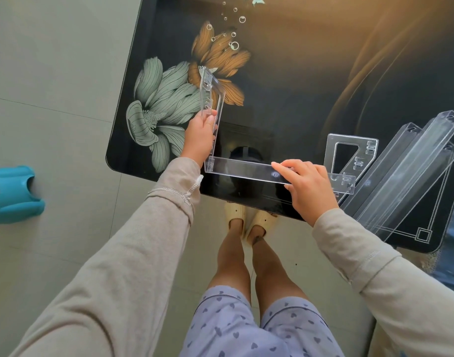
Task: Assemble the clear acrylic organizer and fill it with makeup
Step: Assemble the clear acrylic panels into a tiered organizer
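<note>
My left hand [199,139] grips a clear acrylic side panel [212,92] held upright over the black glass table [285,104]. Its lower end meets the left end of a long clear tray [242,170] lying near the table's front edge. My right hand [307,188] holds the tray's right end, fingers curled over it. A second clear side panel [349,161] with slots lies flat just right of that hand. Beyond it, several long clear trays [411,171] lie stacked at an angle at the table's right end. No makeup is in view.
The table top carries a printed flower pattern [166,104] at its left end. Its front edge runs just below the tray. A teal plastic object [13,194] lies on the tiled floor at left. My legs and slippers [249,220] stand below the edge.
</note>
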A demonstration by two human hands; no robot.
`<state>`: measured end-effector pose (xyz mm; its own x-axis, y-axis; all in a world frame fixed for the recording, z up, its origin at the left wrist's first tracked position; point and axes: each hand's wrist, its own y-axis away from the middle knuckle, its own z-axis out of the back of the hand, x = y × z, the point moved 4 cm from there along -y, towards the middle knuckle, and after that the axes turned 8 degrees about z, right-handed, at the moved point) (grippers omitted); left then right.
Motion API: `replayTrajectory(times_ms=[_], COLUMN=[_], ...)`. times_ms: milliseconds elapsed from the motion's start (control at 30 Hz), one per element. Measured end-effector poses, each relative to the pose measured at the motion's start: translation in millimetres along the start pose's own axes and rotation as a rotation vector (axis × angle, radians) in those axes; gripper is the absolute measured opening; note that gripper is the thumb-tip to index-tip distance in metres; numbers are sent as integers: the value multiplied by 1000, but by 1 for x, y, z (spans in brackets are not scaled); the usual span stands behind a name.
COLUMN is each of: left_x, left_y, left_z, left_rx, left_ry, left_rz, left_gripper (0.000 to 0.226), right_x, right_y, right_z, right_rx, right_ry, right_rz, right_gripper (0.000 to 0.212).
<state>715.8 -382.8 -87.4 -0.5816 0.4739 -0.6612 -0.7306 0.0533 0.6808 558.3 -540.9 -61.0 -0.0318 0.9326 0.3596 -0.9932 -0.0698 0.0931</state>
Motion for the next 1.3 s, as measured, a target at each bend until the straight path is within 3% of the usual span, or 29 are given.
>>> replayTrajectory(times_ms=[467, 633, 767, 1033, 1233, 1300], left_x=[16, 54, 59, 46, 47, 46], left_y=[16, 45, 52, 49, 45, 51], left_z=[2, 9, 10, 10, 23, 19], left_rx=[60, -240, -384, -449, -428, -466], left_ry=[79, -208, -201, -336, -313, -274], left_rz=[-19, 14, 65, 37, 43, 31], left_gripper=[38, 27, 18, 22, 18, 29], right_x=[5, 7, 5, 15, 26, 26], right_y=[-1, -5, -3, -3, -13, -11], right_z=[-11, -13, -17, -16, -26, -19], right_rx=[41, 54, 56, 17, 125, 70], right_ry=[81, 77, 67, 22, -60, -49], right_rz=[-3, -19, -31, -47, -79, -85], right_gripper=[71, 70, 70, 69, 61, 59])
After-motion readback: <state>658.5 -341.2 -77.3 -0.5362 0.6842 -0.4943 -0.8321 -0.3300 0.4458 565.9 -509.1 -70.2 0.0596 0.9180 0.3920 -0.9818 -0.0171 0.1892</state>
